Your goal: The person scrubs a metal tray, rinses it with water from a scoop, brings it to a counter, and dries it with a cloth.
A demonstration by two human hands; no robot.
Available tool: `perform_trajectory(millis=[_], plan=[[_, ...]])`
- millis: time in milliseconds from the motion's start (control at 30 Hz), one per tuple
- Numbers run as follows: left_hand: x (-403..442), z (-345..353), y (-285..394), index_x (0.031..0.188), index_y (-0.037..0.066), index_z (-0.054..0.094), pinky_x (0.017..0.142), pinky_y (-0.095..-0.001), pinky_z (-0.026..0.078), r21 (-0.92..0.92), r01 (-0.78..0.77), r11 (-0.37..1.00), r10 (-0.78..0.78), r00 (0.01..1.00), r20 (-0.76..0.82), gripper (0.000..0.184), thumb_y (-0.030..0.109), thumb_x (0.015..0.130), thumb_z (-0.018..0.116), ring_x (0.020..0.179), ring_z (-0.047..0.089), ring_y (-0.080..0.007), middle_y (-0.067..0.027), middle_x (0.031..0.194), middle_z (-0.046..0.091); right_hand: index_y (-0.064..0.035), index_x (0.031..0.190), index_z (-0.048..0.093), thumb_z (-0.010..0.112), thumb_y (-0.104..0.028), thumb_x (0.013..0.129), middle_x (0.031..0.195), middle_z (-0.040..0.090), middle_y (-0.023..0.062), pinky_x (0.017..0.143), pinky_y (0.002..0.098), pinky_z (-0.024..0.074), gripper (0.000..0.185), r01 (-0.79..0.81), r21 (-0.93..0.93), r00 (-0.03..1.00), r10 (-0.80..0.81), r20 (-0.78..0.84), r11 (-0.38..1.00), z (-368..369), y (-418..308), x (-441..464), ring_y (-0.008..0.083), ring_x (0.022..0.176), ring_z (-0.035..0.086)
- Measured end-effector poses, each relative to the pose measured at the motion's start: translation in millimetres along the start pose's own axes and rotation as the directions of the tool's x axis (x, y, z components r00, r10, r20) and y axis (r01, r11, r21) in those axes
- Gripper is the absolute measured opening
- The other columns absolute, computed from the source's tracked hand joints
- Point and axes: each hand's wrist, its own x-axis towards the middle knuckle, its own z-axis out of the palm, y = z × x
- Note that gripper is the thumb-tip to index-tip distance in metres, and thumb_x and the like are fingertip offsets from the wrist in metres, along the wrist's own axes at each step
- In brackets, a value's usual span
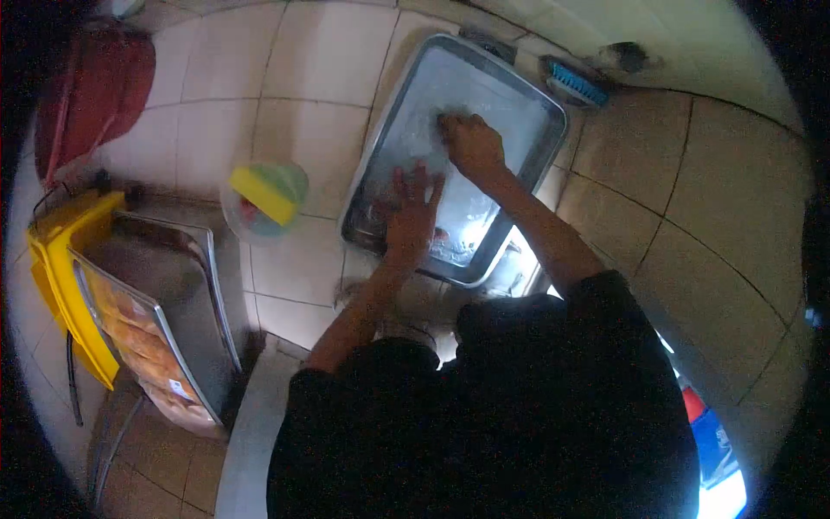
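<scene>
A large rectangular metal tray [510,91] with a raised rim lies at a slant on the tiled surface, its inside wet and cloudy with suds. My left hand [413,216] rests in the lower left part of the tray, fingers spread against its bottom. Farther up, my right hand [475,147] is closed over a small dark thing pressed to the tray. The fingers cover most of it, and I cannot make out its kind. Left of the tray, a yellow sponge [264,195] lies across a pale translucent bowl [296,180].
A blue-bristled brush [577,85] lies past the tray's upper right corner, near a dark round fitting [627,57]. Metal trays [164,251] stand on edge at left beside a yellow plastic object [73,233]. A red tub [99,95] is at upper left.
</scene>
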Motion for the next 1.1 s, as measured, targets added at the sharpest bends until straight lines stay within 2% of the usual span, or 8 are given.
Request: perform_trajectory(millis=[67, 167, 267, 333, 467, 767, 1000, 1100], plan=[[0.9, 10.9, -3.0, 0.138, 0.021, 0.026, 0.081, -0.0667, 0.040, 0.028, -0.013, 1.000, 0.013, 1.000, -0.010, 0.096, 0.049, 0.060, 0.073, 0.127, 0.025, -0.0434, -0.0179, 0.143, 0.021, -0.0049, 0.098, 0.058, 0.052, -0.010, 0.078, 0.086, 0.060, 0.0151, 0.068, 0.0407, 0.0522, 0.022, -0.045, 0.052, 0.998, 0.048, -0.043, 0.998, -11.0, 3.8, 4.7, 0.0316, 0.083, 0.059], [11.6, 22.6, -30.4, 0.138, 0.018, 0.028, 0.081, -0.0548, 0.045, -0.148, -0.073, 0.986, -0.006, 0.879, -0.476, 0.077, 0.040, 0.074, 0.065, 0.125, 0.030, -0.0409, -0.0193, 0.138, 0.029, -0.0061, 0.099, 0.058, 0.052, -0.013, 0.080, 0.090, 0.059, 0.0150, 0.070, 0.0413, 0.0515, 0.021, -0.179, -0.001, 0.983, 0.179, 0.043, 0.984, -11.8, 3.8, 2.2, 0.0320, 0.086, 0.058], [6.7, -16.4, -54.8, 0.136, 0.015, 0.032, 0.073, -0.0463, 0.048, 0.035, 0.163, 0.986, -0.109, 0.792, -0.601, 0.057, 0.029, 0.085, 0.053, 0.110, 0.047, -0.0381, -0.0221, 0.119, 0.048, -0.0072, 0.100, 0.058, 0.051, -0.014, 0.082, 0.094, 0.058, 0.0150, 0.072, 0.0420, 0.0505, 0.020, -0.079, 0.009, 0.993, 0.078, 0.092, 0.997, -23.6, -4.7, -32.7, 0.0322, 0.087, 0.057], [7.7, -22.2, -75.5, 0.137, 0.012, 0.029, 0.068, -0.0496, 0.047, -0.378, 0.365, 0.851, -0.415, 0.908, -0.058, 0.057, 0.025, 0.086, 0.052, 0.082, 0.059, -0.0370, -0.0207, 0.097, 0.060, -0.0066, 0.100, 0.058, 0.051, -0.016, 0.085, 0.097, 0.057, 0.0153, 0.072, 0.0414, 0.0499, 0.019, -0.075, 0.096, 0.997, 0.076, -0.006, 0.993, -33.4, -13.6, -62.0, 0.0330, 0.089, 0.057], [11.9, 3.8, -92.0, 0.138, 0.010, 0.027, 0.058, -0.0487, 0.046, -0.263, 0.199, 0.944, -0.282, 0.900, -0.331, 0.056, 0.022, 0.087, 0.049, 0.062, 0.058, -0.0366, -0.0188, 0.077, 0.061, -0.0050, 0.100, 0.059, 0.056, -0.014, 0.084, 0.094, 0.057, 0.0149, 0.069, 0.0383, 0.0489, 0.019, -0.267, 0.371, 0.950, 0.307, -0.052, 0.889, -39.1, -12.9, -101.1, 0.0323, 0.084, 0.058], [6.6, -4.8, -82.6, 0.122, 0.007, 0.040, 0.064, -0.0489, 0.048, -0.444, 0.390, 0.807, -0.512, 0.837, -0.195, 0.041, 0.022, 0.085, 0.053, 0.072, 0.059, -0.0414, -0.0222, 0.079, 0.060, -0.0026, 0.097, 0.061, 0.058, -0.010, 0.082, 0.092, 0.062, 0.0180, 0.071, 0.0378, 0.0467, 0.018, -0.291, 0.615, 0.913, 0.404, -0.050, 0.733, -69.1, -7.1, -102.2, 0.0318, 0.081, 0.061], [-17.6, 53.4, -47.6, 0.120, -0.003, 0.038, 0.073, -0.0496, 0.047, -0.708, 0.185, 0.682, -0.462, 0.859, -0.220, 0.045, 0.018, 0.084, 0.054, 0.084, 0.060, -0.0413, -0.0256, 0.087, 0.060, -0.0025, 0.093, 0.060, 0.056, -0.009, 0.082, 0.089, 0.061, 0.0153, 0.070, 0.0386, 0.0486, 0.014, -0.110, 0.288, 0.973, 0.162, -0.163, 0.951, -48.7, 1.7, -89.9, 0.0296, 0.080, 0.060], [-28.6, 102.0, -21.2, 0.123, -0.004, 0.035, 0.078, -0.0493, 0.046, -0.825, 0.212, 0.524, -0.530, 0.840, -0.121, 0.050, 0.023, 0.085, 0.054, 0.092, 0.058, -0.0408, -0.0273, 0.095, 0.058, -0.0043, 0.094, 0.061, 0.052, -0.009, 0.080, 0.095, 0.058, 0.0158, 0.074, 0.0416, 0.0480, 0.018, -0.223, 0.135, 0.975, 0.220, 0.037, 0.965, -35.9, 5.7, -100.1, 0.0332, 0.087, 0.057]])
